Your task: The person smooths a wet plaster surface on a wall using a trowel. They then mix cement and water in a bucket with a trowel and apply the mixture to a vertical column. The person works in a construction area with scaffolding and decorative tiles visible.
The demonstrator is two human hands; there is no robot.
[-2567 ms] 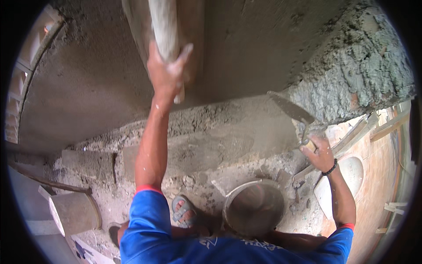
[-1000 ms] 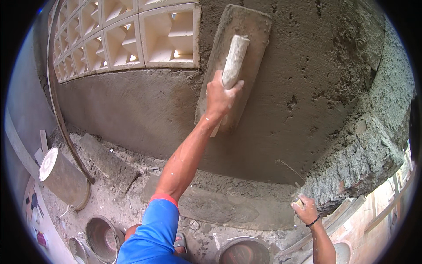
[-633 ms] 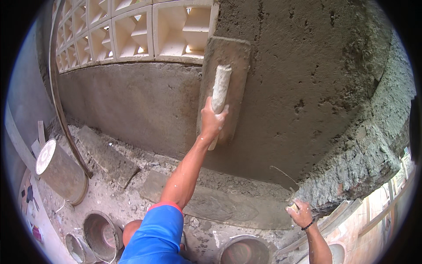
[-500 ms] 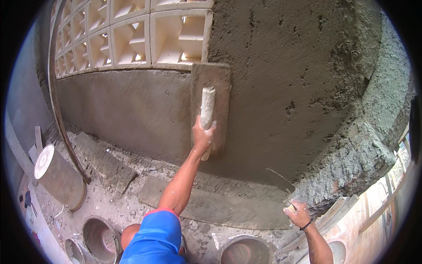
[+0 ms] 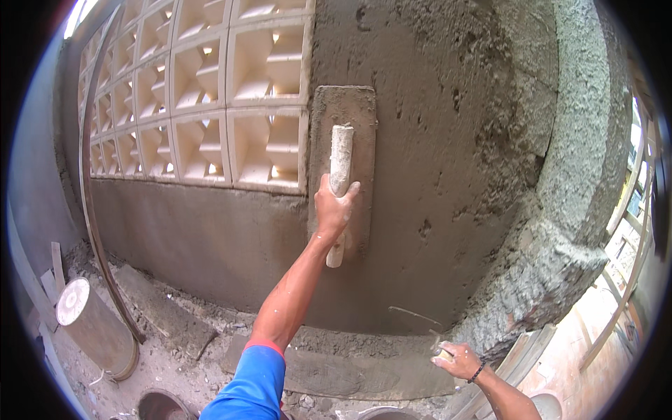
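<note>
My left hand [image 5: 335, 208] grips the white, crusted handle of a long rectangular float [image 5: 362, 161], which lies upright on the grey plastered wall [image 5: 427, 140], beside the right edge of the cream breeze blocks [image 5: 264, 145]. Low at the right, my right hand [image 5: 456, 361] is closed round the pale handle of a pointing trowel [image 5: 413, 313]. Its blade, seen thinly, sits near the wall's foot by the rough, lumpy corner [image 5: 521, 297]. The float's face against the wall is hidden.
A bent wooden strip [image 5: 89, 210] leans at the left. An overturned bucket [image 5: 98, 327] lies below it, with another bucket [image 5: 155, 406] at the bottom edge. Rubble and boards [image 5: 526, 357] line the wall's foot. Slanting timbers [image 5: 614, 308] stand at the right.
The view has tilted up, showing more breeze blocks. The float, after sliding down, now sits higher beside the blocks in my left hand. My right hand still holds the trowel low.
</note>
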